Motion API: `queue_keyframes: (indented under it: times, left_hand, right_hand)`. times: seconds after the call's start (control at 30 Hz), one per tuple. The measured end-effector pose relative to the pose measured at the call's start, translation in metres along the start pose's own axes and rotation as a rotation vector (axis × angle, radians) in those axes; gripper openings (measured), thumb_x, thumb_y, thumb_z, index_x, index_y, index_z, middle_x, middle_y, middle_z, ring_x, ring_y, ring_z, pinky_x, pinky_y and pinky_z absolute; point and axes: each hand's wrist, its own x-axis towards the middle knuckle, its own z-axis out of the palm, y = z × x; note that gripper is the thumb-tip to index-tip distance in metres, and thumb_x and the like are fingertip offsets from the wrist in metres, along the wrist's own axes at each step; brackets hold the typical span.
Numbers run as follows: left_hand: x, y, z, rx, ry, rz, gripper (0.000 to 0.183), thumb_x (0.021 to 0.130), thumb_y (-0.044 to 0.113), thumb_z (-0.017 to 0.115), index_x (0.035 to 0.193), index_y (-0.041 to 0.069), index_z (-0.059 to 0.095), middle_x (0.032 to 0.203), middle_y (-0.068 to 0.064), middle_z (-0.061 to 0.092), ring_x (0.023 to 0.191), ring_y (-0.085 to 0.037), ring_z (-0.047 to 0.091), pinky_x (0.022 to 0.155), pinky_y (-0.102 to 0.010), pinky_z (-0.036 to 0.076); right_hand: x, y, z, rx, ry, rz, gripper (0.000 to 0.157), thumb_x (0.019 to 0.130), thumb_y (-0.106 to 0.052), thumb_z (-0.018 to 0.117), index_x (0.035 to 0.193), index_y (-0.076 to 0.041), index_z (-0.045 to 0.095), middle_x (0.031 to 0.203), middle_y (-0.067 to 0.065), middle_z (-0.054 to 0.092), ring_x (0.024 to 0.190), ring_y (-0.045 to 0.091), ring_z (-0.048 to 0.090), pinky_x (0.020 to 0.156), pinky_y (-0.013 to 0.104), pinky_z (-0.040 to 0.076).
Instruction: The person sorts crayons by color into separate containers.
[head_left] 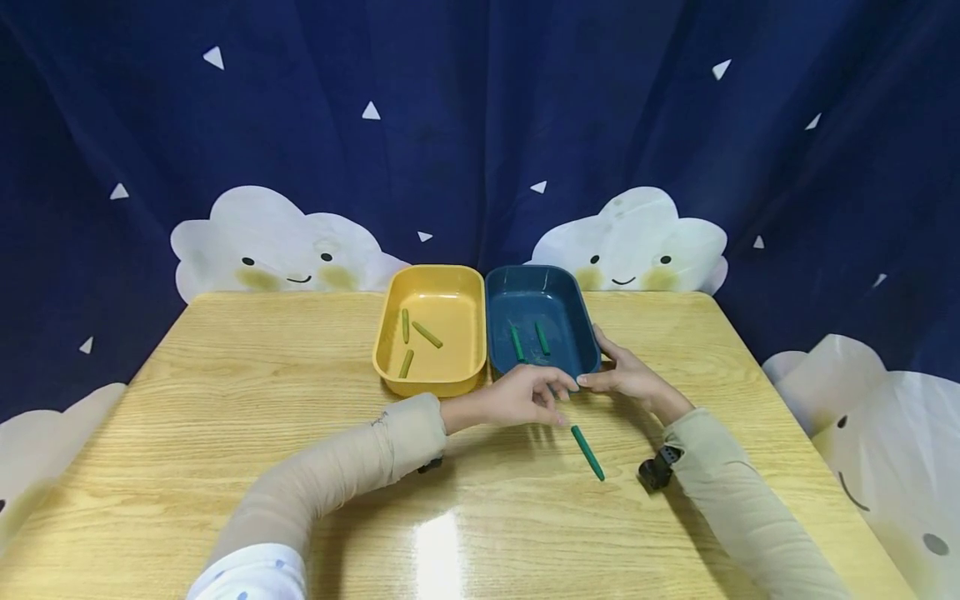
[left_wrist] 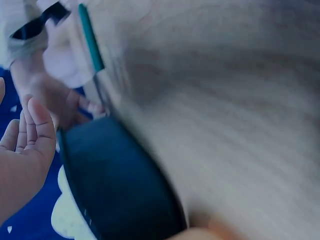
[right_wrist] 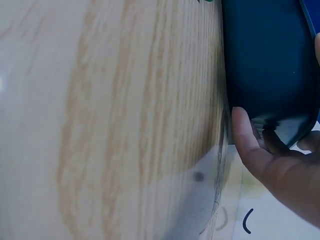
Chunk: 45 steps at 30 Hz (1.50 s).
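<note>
My left hand (head_left: 528,396) hovers at the front edge of the dark blue tray (head_left: 532,283), its fingers loosely bent and holding nothing. My right hand (head_left: 626,377) grips the tray's front right corner, thumb at the front wall and fingers along the right side; the right wrist view shows the thumb (right_wrist: 242,122) against the wall. A green crayon (head_left: 587,453) lies on the table just in front of both hands. Two more green crayons (head_left: 542,338) lie inside the blue tray. The left wrist view is partly blurred, with the loose crayon (left_wrist: 91,37) at its top.
A yellow tray (head_left: 430,388) stands against the blue tray's left side, holding several olive-yellow crayons (head_left: 427,334). Both trays stand at the back of the wooden table (head_left: 262,375), before a dark blue curtain (head_left: 465,125) with clouds and triangles.
</note>
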Motion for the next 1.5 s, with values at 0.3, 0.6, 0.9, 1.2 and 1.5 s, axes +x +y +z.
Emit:
queue_keyframes:
  times: [0.3,0.6,0.9,1.2,1.5]
  left_hand:
    - [0.012,-0.007,0.018,0.028,-0.187,-0.009,0.051,0.079,0.006,0.07,0.125,-0.006,0.05,0.115,-0.019,0.057,0.072,-0.003,0.06,0.064,-0.016,0.049]
    - [0.024,-0.015,0.025,0.185,-0.368,-0.082,0.056,0.08,0.01,0.07,0.131,0.0,0.047,0.119,-0.014,0.05,0.073,-0.005,0.058,0.064,-0.014,0.047]
    - [0.032,-0.021,0.031,0.378,-0.401,-0.1,0.036,0.077,0.009,0.072,0.111,0.003,0.061,0.104,-0.006,0.06,0.09,-0.01,0.055,0.071,-0.011,0.042]
    - [0.031,-0.019,0.036,0.45,-0.342,-0.147,0.011,0.08,0.009,0.07,0.089,0.006,0.066,0.081,0.001,0.061,0.069,-0.003,0.053,0.061,-0.011,0.041]
    - [0.023,-0.025,0.024,0.24,-0.237,-0.042,0.004,0.082,0.004,0.066,0.084,0.001,0.067,0.079,-0.005,0.066,0.07,-0.003,0.057,0.063,-0.013,0.046]
  right_hand:
    - [-0.001,-0.002,0.0,-0.029,0.013,0.006,0.101,0.082,-0.017,0.068,0.145,-0.022,-0.01,0.147,0.026,0.006,0.115,0.042,0.042,0.081,0.046,0.048]
    - [0.0,-0.002,0.001,-0.023,0.02,0.011,0.1,0.082,-0.016,0.068,0.146,-0.023,-0.008,0.146,0.026,0.011,0.113,0.039,0.045,0.081,0.047,0.048]
    - [-0.001,-0.002,0.0,-0.019,0.015,0.024,0.101,0.082,-0.017,0.069,0.145,-0.024,-0.009,0.145,0.027,0.012,0.114,0.039,0.044,0.082,0.045,0.048]
    - [-0.001,-0.002,0.001,-0.015,0.013,0.031,0.101,0.082,-0.017,0.069,0.146,-0.024,-0.009,0.145,0.026,0.012,0.108,0.032,0.051,0.082,0.045,0.048]
    - [0.0,-0.002,0.0,0.0,0.012,0.03,0.102,0.082,-0.017,0.069,0.145,-0.024,-0.01,0.144,0.029,0.013,0.118,0.042,0.04,0.084,0.045,0.047]
